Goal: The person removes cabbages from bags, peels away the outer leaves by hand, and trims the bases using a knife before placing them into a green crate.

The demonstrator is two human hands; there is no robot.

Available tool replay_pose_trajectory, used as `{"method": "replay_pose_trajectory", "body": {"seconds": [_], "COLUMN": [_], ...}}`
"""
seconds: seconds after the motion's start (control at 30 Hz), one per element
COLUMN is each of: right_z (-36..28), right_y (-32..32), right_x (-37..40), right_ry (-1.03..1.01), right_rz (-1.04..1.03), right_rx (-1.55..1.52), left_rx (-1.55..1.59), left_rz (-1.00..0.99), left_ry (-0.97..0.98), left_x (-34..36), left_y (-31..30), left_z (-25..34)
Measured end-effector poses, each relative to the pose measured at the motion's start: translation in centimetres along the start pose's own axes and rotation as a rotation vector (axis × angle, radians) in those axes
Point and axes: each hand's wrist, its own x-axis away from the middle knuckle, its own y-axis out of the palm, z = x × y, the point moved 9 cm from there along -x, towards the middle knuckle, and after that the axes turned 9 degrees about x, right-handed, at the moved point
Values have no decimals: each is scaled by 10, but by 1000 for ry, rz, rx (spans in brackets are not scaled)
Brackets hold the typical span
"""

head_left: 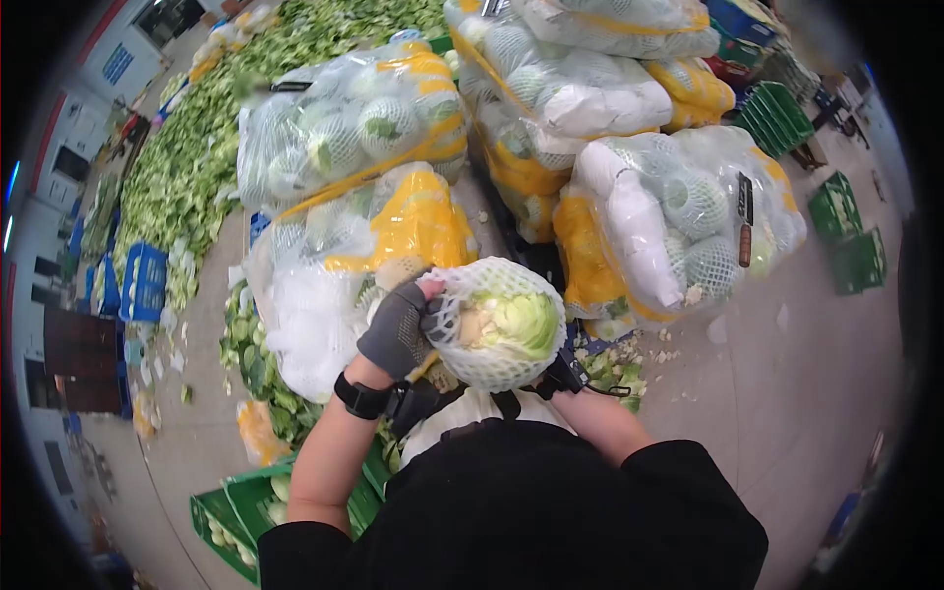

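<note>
A cauliflower (509, 326) with pale green leaves sits in a white foam net (492, 372), held in front of my body. Its beige middle and leaves show through the net's opening. My left hand (396, 329), in a grey fingerless glove, is closed on the net's left edge, thumb on top. My right forearm (602, 421) reaches to the cauliflower's lower right, with a black device (567, 374) at the wrist. The right hand's fingers are hidden behind the netted cauliflower.
Clear bags of netted heads (354, 138) are stacked ahead; a knife (744, 221) lies on the right-hand bag (688, 211). Leaves (187, 177) pile up at left. Green crates (231, 506) stand lower left, a blue crate (144, 282) farther left. Scraps litter the floor.
</note>
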Motion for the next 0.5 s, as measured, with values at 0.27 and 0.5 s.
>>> {"method": "replay_pose_trajectory", "body": {"seconds": [0.27, 0.5], "right_z": [19, 57], "right_y": [3, 11], "right_x": [-9, -36], "right_ry": [157, 289], "right_rz": [-56, -62], "right_rx": [27, 129], "left_rx": [-259, -958], "left_rz": [465, 443], "left_ry": [319, 377], "left_x": [5, -1], "left_y": [-92, -141], "left_z": [-23, -19]}}
